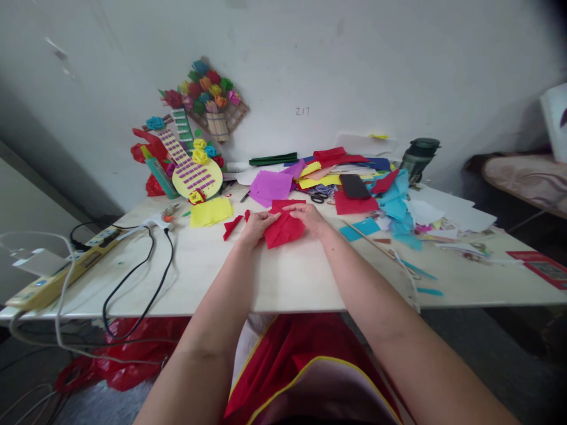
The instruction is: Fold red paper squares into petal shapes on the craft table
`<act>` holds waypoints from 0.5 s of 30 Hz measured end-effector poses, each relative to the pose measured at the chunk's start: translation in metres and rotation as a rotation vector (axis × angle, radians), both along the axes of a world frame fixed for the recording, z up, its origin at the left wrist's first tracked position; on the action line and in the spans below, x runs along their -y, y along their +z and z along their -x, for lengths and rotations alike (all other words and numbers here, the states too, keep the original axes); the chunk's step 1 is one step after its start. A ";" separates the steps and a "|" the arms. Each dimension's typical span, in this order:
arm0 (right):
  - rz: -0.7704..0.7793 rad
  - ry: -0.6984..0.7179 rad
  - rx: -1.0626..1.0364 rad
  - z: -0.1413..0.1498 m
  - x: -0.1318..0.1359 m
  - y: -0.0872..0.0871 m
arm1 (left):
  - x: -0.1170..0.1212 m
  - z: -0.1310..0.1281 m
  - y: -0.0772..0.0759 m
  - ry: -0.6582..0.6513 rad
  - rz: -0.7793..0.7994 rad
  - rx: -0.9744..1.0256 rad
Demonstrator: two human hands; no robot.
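A creased piece of red crepe paper [286,232] lies between my hands near the middle of the white table. My left hand [259,226] closes on its left edge, with the thumb reaching over the paper. From the other side, my right hand [310,217] grips the upper right part, its fingers bent towards the left. Small folded red scraps [232,227] rest just left of my left hand. A sheet of yellow paper [211,212] lies farther left, and purple paper [271,186] is behind my hands.
Stacked coloured paper, black scissors [319,198] and a phone [354,186] lie at the back. A dark bottle [420,158] stands behind blue paper [396,200]. A thin stick [372,242] lies right. A power strip [66,271] with cables and a decorated paper guitar [197,174] are left.
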State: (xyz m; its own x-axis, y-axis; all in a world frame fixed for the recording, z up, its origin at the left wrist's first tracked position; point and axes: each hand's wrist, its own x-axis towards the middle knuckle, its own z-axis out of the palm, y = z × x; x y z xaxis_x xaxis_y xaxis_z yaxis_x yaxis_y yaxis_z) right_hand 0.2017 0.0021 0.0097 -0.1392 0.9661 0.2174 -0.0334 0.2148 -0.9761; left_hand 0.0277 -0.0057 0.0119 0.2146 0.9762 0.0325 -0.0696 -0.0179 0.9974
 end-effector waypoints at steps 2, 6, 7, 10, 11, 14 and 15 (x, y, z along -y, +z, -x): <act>-0.018 -0.001 0.007 -0.001 0.001 0.001 | 0.000 0.000 0.000 0.009 -0.007 -0.008; -0.067 0.022 -0.002 -0.002 0.004 0.003 | 0.002 -0.001 0.002 0.020 -0.035 -0.044; -0.060 0.013 0.006 -0.001 0.004 0.003 | 0.003 -0.001 0.003 0.023 -0.036 -0.050; -0.012 -0.057 0.079 0.001 0.002 0.000 | 0.005 -0.002 0.005 0.027 -0.040 -0.059; -0.008 -0.079 0.103 0.002 0.000 -0.001 | 0.005 -0.002 0.006 0.025 -0.044 -0.062; -0.026 -0.110 0.112 0.003 -0.003 -0.005 | 0.006 -0.003 0.007 0.027 -0.051 -0.085; -0.031 -0.114 0.104 0.003 -0.004 -0.006 | 0.006 -0.003 0.008 0.033 -0.052 -0.096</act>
State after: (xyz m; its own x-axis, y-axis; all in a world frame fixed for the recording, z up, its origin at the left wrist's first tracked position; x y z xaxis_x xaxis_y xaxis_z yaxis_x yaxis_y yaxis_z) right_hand 0.1983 0.0065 0.0042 -0.0523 0.9700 0.2373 0.0940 0.2414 -0.9659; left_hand 0.0312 -0.0119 0.0195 0.1869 0.9803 0.0644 0.0272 -0.0707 0.9971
